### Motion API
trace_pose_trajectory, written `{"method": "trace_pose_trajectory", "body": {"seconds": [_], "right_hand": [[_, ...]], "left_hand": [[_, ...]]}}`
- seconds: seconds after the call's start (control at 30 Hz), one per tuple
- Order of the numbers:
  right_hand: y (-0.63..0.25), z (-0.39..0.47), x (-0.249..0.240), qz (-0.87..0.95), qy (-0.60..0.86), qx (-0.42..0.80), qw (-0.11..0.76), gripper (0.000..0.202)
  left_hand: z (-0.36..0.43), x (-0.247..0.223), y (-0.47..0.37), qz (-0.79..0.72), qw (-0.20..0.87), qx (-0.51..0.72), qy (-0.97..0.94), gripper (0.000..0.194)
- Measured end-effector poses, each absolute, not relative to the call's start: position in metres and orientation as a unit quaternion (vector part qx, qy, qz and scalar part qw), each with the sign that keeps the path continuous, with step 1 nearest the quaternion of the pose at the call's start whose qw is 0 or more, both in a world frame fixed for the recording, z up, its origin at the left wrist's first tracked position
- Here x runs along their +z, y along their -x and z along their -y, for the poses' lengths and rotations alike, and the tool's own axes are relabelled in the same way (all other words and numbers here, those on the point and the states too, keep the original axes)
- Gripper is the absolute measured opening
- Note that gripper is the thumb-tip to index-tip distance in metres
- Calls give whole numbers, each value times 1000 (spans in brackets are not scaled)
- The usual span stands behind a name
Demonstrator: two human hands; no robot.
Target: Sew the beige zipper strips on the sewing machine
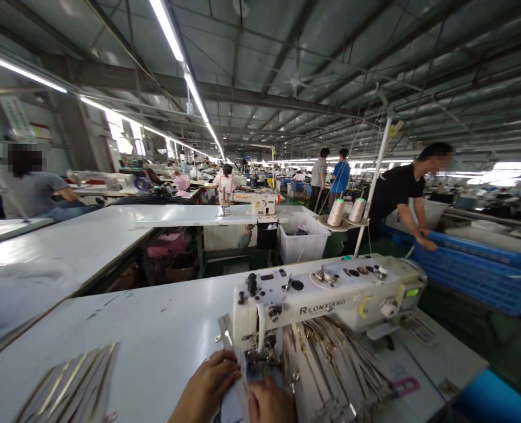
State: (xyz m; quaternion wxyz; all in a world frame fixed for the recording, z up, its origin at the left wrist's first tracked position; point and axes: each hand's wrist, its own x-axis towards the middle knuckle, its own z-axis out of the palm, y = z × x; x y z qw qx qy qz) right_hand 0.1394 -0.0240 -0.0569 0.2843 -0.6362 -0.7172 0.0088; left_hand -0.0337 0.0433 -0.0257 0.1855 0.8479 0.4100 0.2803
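Observation:
A pale grey zipper strip (227, 332) with a metal pull at its far end lies along the left side of the sewing machine (326, 311), close to the needle and presser foot. My left hand (211, 382) is closed, its fingertips pressed on the strip's left edge. Right in front of the presser foot, my right hand (271, 402) has its fingers bent onto the strip's near part; the fingertips are partly hidden. Under the machine arm is a bundle of similar zippers (331, 364) with gold-coloured teeth. More zipper strips (69, 382) lie on the table at the left.
Thread cones (337, 212) stand on a holder behind the machine. Pink-handled scissors (406, 386) lie at the right. Beyond the table are a white bin (304, 244) and another sewing machine (260, 204). A person in black (395, 188) grips a blue crate (476, 267).

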Motion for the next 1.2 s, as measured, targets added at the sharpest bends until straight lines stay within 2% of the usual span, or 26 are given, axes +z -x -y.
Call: {"method": "trace_pose_trajectory", "body": {"seconds": [0.13, 0.27, 0.6, 0.87, 1.2], "right_hand": [[-147, 32, -47, 720, 610, 69, 323, 33], [-155, 36, -42, 720, 589, 119, 346, 33], [-158, 37, -45, 731, 590, 84, 333, 31], [-160, 38, -40, 740, 590, 90, 308, 32], [-164, 48, -38, 760, 575, 91, 287, 37]], "left_hand": [[-37, -18, 31, -411, 169, 281, -850, 26], [-35, -19, 30, -421, 165, 282, -846, 22], [-32, -18, 28, -381, 110, 249, -884, 27], [-32, -15, 29, -330, 148, 246, -899, 29], [-32, -17, 27, -334, 133, 255, -898, 27]]}}
